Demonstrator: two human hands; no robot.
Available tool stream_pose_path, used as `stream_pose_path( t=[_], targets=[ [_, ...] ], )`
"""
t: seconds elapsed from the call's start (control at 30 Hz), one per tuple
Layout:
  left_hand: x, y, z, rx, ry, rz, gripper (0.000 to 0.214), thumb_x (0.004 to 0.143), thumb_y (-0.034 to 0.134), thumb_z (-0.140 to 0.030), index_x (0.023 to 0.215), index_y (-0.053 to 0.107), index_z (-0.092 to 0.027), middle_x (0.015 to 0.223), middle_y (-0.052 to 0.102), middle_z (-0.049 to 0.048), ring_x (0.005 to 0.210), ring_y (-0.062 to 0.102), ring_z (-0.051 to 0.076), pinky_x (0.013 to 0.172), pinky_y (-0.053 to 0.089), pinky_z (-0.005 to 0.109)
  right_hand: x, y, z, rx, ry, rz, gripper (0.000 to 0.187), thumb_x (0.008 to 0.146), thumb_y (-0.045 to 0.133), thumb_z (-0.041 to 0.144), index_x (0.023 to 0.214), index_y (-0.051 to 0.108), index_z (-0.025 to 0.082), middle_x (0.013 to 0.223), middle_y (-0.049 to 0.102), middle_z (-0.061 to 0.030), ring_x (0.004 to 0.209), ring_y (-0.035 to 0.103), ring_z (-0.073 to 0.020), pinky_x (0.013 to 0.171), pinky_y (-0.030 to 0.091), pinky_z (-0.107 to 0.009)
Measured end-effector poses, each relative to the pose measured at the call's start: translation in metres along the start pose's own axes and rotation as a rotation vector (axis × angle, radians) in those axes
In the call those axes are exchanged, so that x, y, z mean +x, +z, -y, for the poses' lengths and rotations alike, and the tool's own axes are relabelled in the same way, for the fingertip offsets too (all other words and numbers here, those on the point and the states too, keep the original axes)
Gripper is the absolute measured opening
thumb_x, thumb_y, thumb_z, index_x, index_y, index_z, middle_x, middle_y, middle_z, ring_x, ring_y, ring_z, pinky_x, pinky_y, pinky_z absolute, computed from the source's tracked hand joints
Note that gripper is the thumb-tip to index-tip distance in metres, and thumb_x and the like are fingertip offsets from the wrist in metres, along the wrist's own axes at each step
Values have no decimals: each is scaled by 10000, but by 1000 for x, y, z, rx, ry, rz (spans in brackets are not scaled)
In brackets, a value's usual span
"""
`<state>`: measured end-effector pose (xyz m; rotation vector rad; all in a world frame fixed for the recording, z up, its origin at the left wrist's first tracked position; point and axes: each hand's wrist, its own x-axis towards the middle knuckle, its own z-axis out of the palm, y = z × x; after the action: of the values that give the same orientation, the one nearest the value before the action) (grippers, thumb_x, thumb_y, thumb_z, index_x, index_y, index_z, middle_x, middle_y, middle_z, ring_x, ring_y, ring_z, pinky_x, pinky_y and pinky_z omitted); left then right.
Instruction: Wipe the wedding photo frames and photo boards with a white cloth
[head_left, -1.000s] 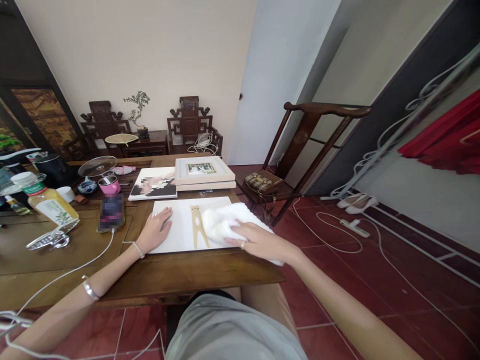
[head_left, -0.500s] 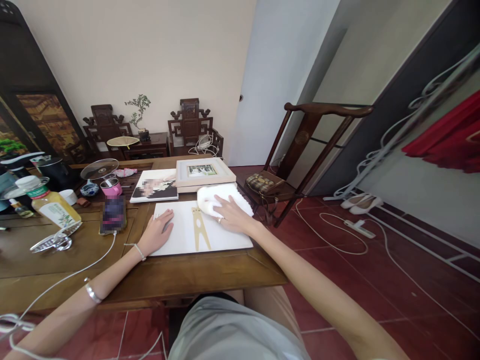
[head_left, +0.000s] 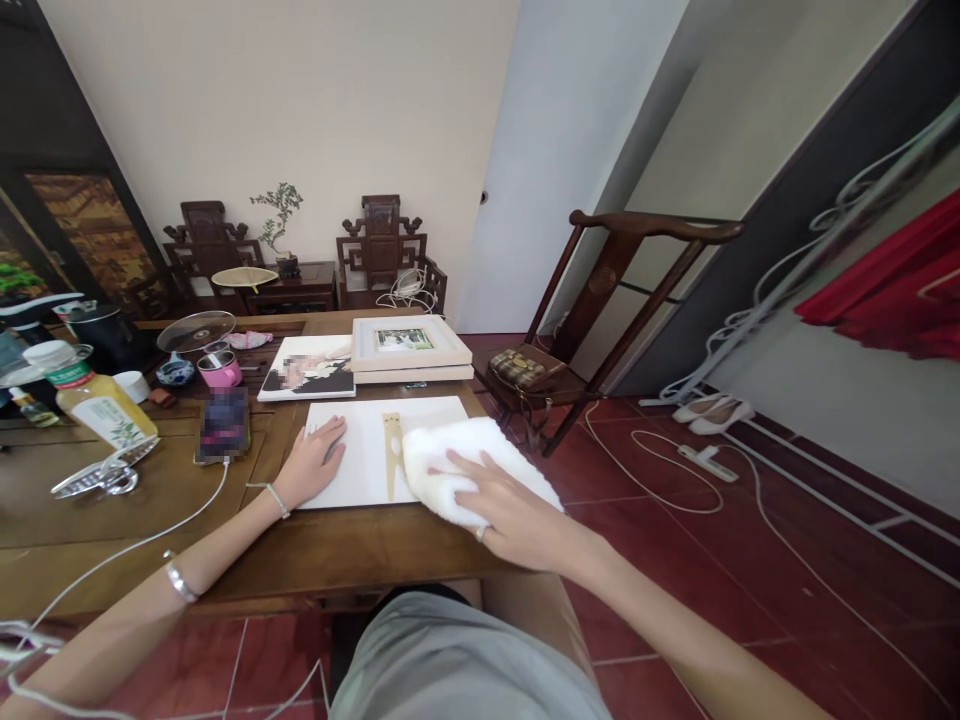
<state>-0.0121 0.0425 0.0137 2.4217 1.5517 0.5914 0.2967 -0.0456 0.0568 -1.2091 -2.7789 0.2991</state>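
Observation:
A white flat panel [head_left: 360,460] lies at the table's front edge. It carries a beige, long-legged printed shape [head_left: 391,445], partly covered now. My left hand [head_left: 315,462] rests on the panel's left side, fingers extended and nothing held. In my right hand [head_left: 506,500] is a fluffy white towel [head_left: 442,450], pressed down on the panel's right part. The towel overhangs the panel's right and front edges, and the fingers sink into its pile.
Behind the panel are a photo print [head_left: 311,367] and stacked pale frames [head_left: 411,348]. A phone [head_left: 223,425] with a cable, hair clip [head_left: 109,470], juice bottle [head_left: 94,395] and pink cup [head_left: 220,368] stand leftward. A wooden chair [head_left: 600,280] with a checked bag [head_left: 517,368] is right.
My right hand has drawn the towel toward me and to the right, from the panel's back right corner to its front right, covering part of the beige shape. The left hand stays put.

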Motion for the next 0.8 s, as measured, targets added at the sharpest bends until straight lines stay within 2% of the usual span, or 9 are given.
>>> stream_pose_path(
  t=[0.13,0.27,0.37,0.5,0.6,0.73,0.8],
  targets=[
    [-1,-1,0,11,-7,14,447,926,346,-317,1329,501,-199,1444,439,91,1373,341,258,1129,186,543,51,4,-36,-59,73,-77,366,737,460,47,1050,636,118,1398,455,-201,1403,220,-322,1096,193,-591],
    [-1,-1,2,8,5,14,449,927,347,-321,1333,494,-200,1441,443,91,1374,340,258,1127,193,544,99,2,-70,-64,122,-135,351,872,410,125,1179,581,129,1375,484,-187,1394,250,-294,1090,202,-567],
    [0,0,3,10,8,12,443,926,352,-318,1328,498,-202,1442,443,94,1372,342,259,1129,189,544,114,1,-82,-62,141,-142,348,912,384,161,1209,561,119,1397,461,-189,1397,244,-281,1098,194,-543],
    [-1,0,1,19,1,20,441,929,344,-307,1331,490,-200,1443,440,94,1376,337,256,1124,192,556,96,8,-70,-62,121,-140,348,885,414,131,1195,567,94,1412,435,-209,1404,230,-277,1114,164,-538],
    [-2,0,0,27,-2,24,441,930,339,-297,1332,487,-193,1448,434,97,1377,334,250,1126,189,552,60,12,-43,-61,66,-126,313,820,443,81,1078,621,82,1393,445,-235,1412,199,-297,1116,153,-558],
    [-2,0,-1,36,-1,23,444,928,336,-287,1335,483,-188,1449,432,95,1376,338,250,1125,183,563,8,7,-3,-5,20,-25,381,676,432,-5,959,644,137,1394,470,-174,1420,170,-296,1121,146,-582],
    [-2,0,-1,42,-8,24,448,928,331,-286,1337,480,-183,1450,430,95,1377,336,252,1119,188,574,-9,2,8,26,-1,26,407,639,430,-13,945,642,151,1386,483,-162,1423,161,-286,1126,158,-573]
  ],
)
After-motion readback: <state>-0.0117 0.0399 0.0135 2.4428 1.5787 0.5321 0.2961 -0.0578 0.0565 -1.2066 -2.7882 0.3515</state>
